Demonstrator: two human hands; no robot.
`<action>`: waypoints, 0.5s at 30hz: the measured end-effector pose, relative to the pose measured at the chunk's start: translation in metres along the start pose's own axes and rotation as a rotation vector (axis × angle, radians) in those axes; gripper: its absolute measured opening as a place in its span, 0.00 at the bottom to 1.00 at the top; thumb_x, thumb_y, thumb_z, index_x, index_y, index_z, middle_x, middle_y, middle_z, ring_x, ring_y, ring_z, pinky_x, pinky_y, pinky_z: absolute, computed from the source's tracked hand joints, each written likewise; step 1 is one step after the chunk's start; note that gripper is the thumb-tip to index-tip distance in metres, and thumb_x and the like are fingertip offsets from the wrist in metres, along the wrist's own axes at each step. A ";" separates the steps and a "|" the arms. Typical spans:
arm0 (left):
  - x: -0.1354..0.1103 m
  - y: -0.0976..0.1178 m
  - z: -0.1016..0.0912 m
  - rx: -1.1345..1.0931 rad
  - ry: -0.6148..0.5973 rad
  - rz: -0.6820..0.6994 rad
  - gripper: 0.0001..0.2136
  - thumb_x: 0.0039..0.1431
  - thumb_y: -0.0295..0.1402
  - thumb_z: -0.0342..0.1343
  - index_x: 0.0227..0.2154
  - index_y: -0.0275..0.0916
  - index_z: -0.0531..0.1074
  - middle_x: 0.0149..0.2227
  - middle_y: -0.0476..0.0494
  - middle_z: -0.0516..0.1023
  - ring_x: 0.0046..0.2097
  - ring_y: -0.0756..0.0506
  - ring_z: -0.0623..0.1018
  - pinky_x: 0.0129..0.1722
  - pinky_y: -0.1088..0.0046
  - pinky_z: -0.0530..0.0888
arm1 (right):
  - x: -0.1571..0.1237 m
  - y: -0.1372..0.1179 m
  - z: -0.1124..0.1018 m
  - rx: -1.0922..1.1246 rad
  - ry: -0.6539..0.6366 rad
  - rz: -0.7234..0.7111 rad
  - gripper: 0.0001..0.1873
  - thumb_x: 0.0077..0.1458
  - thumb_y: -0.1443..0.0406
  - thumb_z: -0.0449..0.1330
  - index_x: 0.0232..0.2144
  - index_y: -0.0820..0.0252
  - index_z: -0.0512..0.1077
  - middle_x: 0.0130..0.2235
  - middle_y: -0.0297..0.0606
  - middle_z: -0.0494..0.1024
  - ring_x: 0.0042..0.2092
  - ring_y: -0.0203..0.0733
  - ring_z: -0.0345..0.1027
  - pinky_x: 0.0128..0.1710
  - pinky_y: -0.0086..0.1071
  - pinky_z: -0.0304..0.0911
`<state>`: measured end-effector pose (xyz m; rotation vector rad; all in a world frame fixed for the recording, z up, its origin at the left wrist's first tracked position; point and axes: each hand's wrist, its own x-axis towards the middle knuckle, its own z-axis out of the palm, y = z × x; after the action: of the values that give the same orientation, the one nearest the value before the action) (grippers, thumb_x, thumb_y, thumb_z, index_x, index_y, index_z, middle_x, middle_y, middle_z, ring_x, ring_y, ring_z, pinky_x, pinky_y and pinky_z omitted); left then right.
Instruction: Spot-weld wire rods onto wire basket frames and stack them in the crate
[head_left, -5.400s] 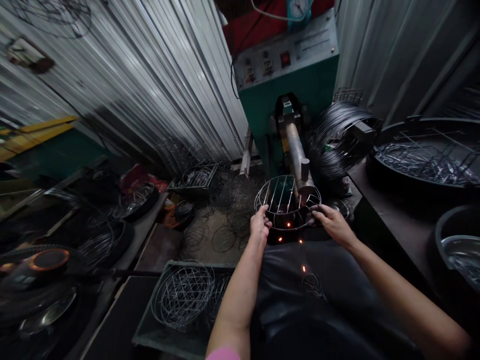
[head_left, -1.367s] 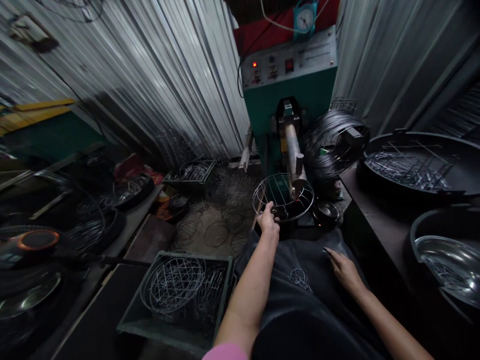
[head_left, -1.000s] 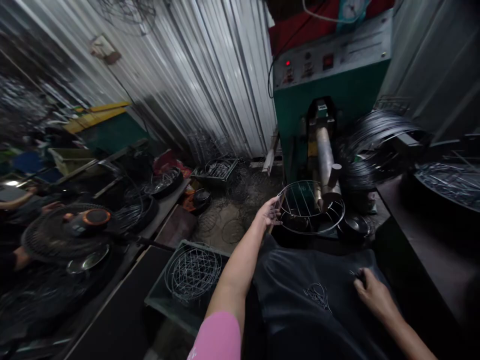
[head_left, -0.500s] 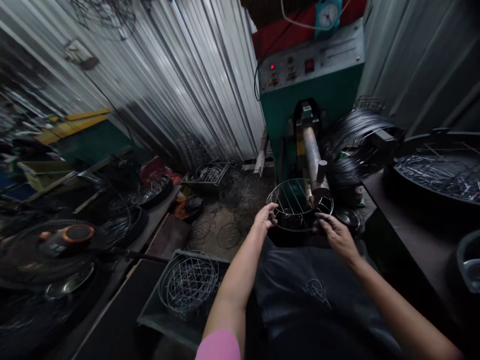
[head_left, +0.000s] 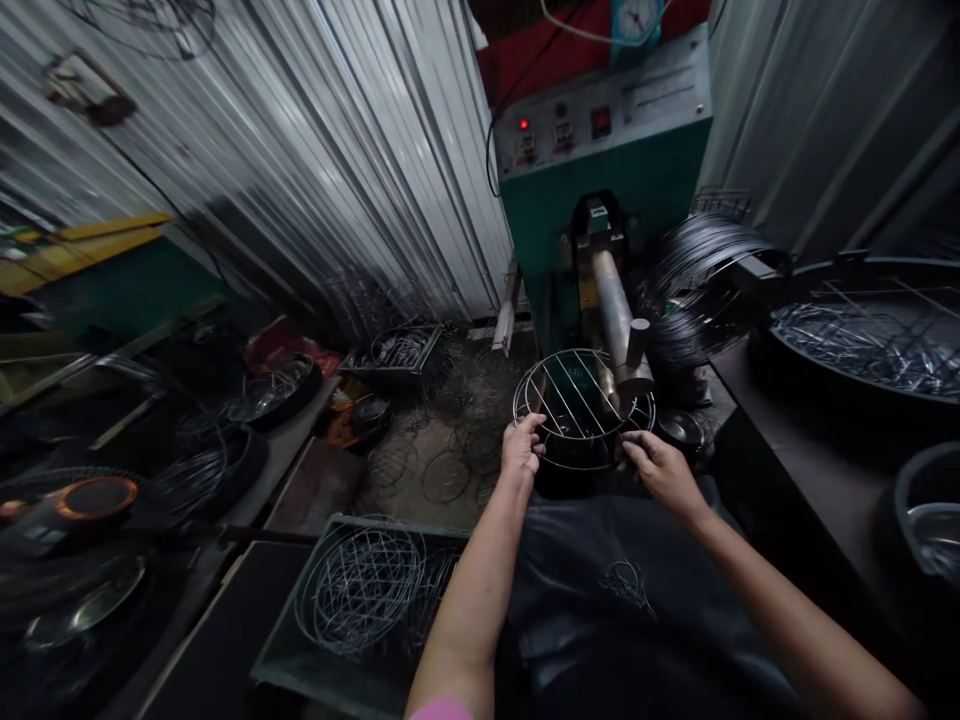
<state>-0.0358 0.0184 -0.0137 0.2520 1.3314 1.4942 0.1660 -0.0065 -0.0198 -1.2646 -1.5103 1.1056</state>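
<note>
A round wire basket frame sits at the tip of the steel arm of a green welding machine. My left hand grips the frame's rim at its near left. My right hand pinches the rim at its near right, just below the arm's tip. A dark apron covers my lap, with a small tangle of wire lying on it.
A tray with finished wire baskets stands at my lower left. Coiled wire hangs right of the machine. Tubs of wire pieces and a metal bowl fill the right bench. A fan stands at the left.
My right hand rose from my lap to the frame's rim. The head swung left and back. The frame has turned a little on the arm.
</note>
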 end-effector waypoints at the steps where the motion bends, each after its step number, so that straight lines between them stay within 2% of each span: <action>1: 0.001 -0.001 0.000 0.005 0.014 0.000 0.19 0.28 0.29 0.63 0.21 0.38 0.57 0.18 0.60 0.51 0.17 0.59 0.53 0.15 0.82 0.49 | 0.000 0.001 0.000 0.005 0.007 0.001 0.19 0.50 0.50 0.54 0.34 0.60 0.69 0.21 0.36 0.74 0.19 0.37 0.63 0.19 0.30 0.59; 10: 0.004 -0.007 0.007 0.027 0.016 0.001 0.18 0.30 0.30 0.63 0.21 0.38 0.57 0.18 0.60 0.52 0.17 0.58 0.52 0.14 0.81 0.50 | 0.001 0.002 -0.006 0.041 0.025 -0.001 0.19 0.50 0.50 0.54 0.34 0.60 0.68 0.24 0.37 0.75 0.24 0.39 0.68 0.22 0.30 0.62; 15: 0.002 -0.007 0.010 0.030 0.080 -0.027 0.18 0.29 0.29 0.64 0.22 0.37 0.59 0.20 0.58 0.54 0.18 0.58 0.56 0.14 0.82 0.52 | 0.004 0.002 -0.008 0.012 0.032 -0.052 0.19 0.50 0.50 0.53 0.32 0.59 0.68 0.24 0.35 0.74 0.24 0.38 0.69 0.29 0.31 0.64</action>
<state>-0.0257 0.0248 -0.0168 0.1946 1.4170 1.4759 0.1737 -0.0020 -0.0200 -1.2225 -1.5015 1.0547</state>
